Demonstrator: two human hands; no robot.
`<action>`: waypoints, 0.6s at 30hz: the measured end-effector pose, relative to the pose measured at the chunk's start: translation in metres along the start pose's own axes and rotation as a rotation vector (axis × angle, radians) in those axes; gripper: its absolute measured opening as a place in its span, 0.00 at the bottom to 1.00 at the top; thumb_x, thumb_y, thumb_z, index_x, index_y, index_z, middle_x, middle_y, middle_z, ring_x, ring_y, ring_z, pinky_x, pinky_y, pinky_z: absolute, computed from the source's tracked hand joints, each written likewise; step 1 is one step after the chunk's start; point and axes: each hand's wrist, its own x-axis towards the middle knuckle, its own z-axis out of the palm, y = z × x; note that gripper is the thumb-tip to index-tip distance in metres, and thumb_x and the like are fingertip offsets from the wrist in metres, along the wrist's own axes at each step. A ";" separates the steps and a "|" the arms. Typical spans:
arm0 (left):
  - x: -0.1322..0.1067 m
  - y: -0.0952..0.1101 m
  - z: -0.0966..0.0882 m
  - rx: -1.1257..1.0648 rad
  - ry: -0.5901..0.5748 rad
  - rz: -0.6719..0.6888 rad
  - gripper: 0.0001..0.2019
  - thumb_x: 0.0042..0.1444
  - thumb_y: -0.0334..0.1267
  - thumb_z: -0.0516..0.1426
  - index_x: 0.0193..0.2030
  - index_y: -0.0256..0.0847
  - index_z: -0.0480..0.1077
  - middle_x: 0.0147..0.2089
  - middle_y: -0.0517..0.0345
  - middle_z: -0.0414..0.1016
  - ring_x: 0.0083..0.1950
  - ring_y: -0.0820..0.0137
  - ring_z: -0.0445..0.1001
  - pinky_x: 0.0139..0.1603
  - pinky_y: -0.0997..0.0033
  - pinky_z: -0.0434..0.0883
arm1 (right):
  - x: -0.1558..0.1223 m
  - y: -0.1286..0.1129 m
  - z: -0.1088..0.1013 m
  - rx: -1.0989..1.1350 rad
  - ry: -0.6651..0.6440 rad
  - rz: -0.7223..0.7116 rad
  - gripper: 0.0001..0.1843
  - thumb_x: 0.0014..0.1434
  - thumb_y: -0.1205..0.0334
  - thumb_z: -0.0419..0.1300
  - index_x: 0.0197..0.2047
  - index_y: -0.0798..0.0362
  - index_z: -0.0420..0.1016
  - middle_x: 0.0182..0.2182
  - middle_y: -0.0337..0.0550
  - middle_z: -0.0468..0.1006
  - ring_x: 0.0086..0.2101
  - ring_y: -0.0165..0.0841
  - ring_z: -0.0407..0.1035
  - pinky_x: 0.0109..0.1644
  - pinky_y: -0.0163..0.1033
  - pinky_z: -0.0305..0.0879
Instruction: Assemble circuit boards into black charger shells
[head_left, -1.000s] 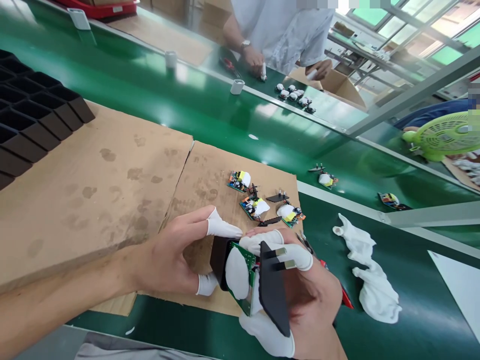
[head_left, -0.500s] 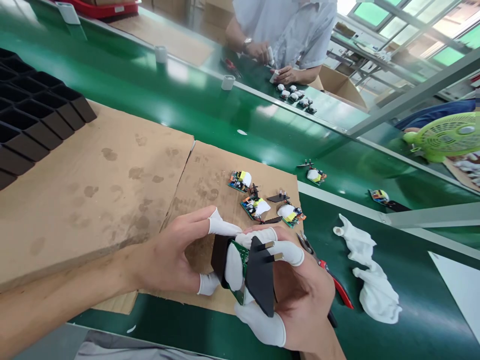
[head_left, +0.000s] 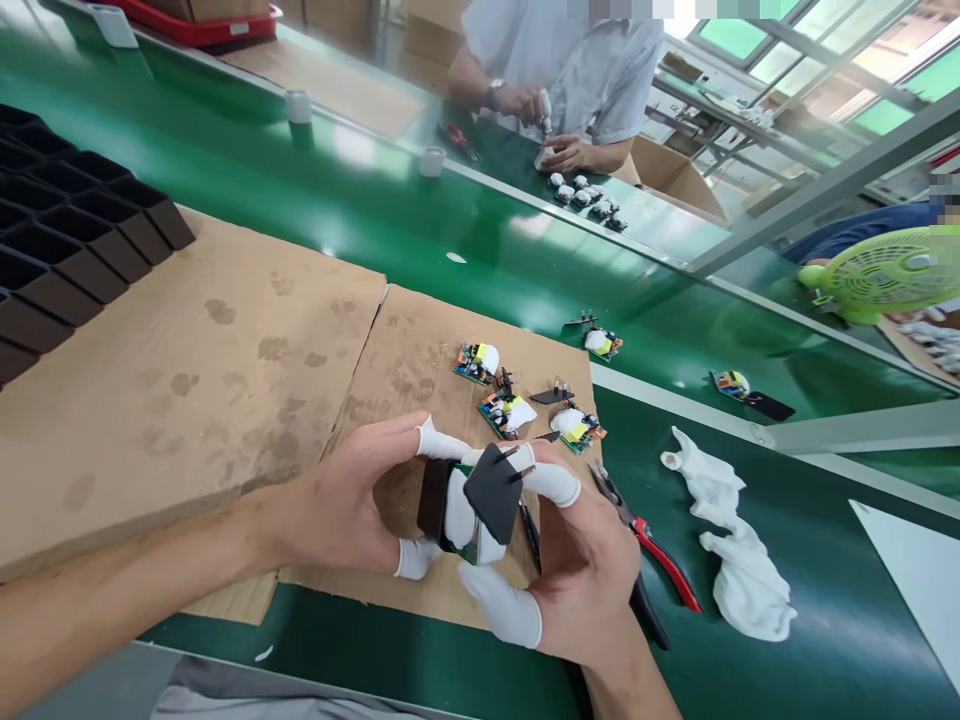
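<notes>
- Black plastic casing (head_left: pixel 432 500) sits between the hands above the cardboard (head_left: pixel 225 420), mouth facing right.
- Its circuit board (head_left: pixel 459 510), padded white, appears partly inserted; the pronged plate (head_left: pixel 493 495) stands tilted outside. This unit looks midway: board started, exposed part and plate left out.
- Three uncased boards (head_left: pixel 506 412) lie just beyond, apparently untouched work.
- Left hand (head_left: pixel 330 500) pinches the casing, thumb nearside, fingers farside, forearm reaching in from the left.
- Right hand (head_left: pixel 589 560) curls around board and plate, thumb low, index finger beside the prongs, wrist angled up from the lower right.
</notes>
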 end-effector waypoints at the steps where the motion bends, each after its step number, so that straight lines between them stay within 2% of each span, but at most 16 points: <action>1: 0.000 0.001 0.000 -0.003 -0.010 -0.016 0.31 0.46 0.27 0.72 0.61 0.42 0.80 0.46 0.56 0.82 0.45 0.61 0.81 0.44 0.65 0.78 | 0.000 0.001 0.001 -0.004 0.009 -0.018 0.41 0.52 0.67 0.83 0.66 0.45 0.78 0.49 0.48 0.85 0.44 0.46 0.80 0.48 0.51 0.81; 6: 0.001 0.001 0.001 -0.022 -0.005 -0.019 0.30 0.46 0.27 0.71 0.59 0.41 0.79 0.51 0.55 0.84 0.49 0.59 0.83 0.52 0.61 0.81 | -0.002 0.005 0.002 -0.003 0.052 -0.051 0.50 0.44 0.60 0.89 0.69 0.44 0.78 0.46 0.46 0.85 0.41 0.45 0.81 0.44 0.48 0.81; 12: 0.000 -0.003 0.002 -0.061 -0.030 -0.046 0.31 0.44 0.27 0.72 0.59 0.41 0.79 0.49 0.53 0.84 0.52 0.55 0.84 0.48 0.62 0.81 | -0.004 0.005 0.000 -0.059 0.059 -0.024 0.41 0.51 0.60 0.84 0.67 0.44 0.79 0.43 0.45 0.85 0.37 0.43 0.79 0.39 0.46 0.81; 15: -0.001 -0.003 0.002 -0.042 -0.026 -0.035 0.33 0.43 0.25 0.71 0.60 0.42 0.79 0.48 0.56 0.83 0.48 0.59 0.83 0.46 0.66 0.80 | -0.001 0.002 0.001 -0.097 0.051 -0.033 0.39 0.52 0.60 0.83 0.65 0.46 0.79 0.43 0.47 0.84 0.38 0.44 0.80 0.41 0.47 0.81; 18: 0.000 -0.002 0.001 -0.021 -0.022 -0.019 0.30 0.43 0.25 0.70 0.57 0.43 0.80 0.48 0.58 0.82 0.47 0.61 0.83 0.48 0.66 0.79 | -0.002 0.004 0.002 -0.096 0.031 -0.028 0.41 0.50 0.60 0.85 0.65 0.47 0.79 0.45 0.48 0.84 0.41 0.45 0.81 0.45 0.49 0.83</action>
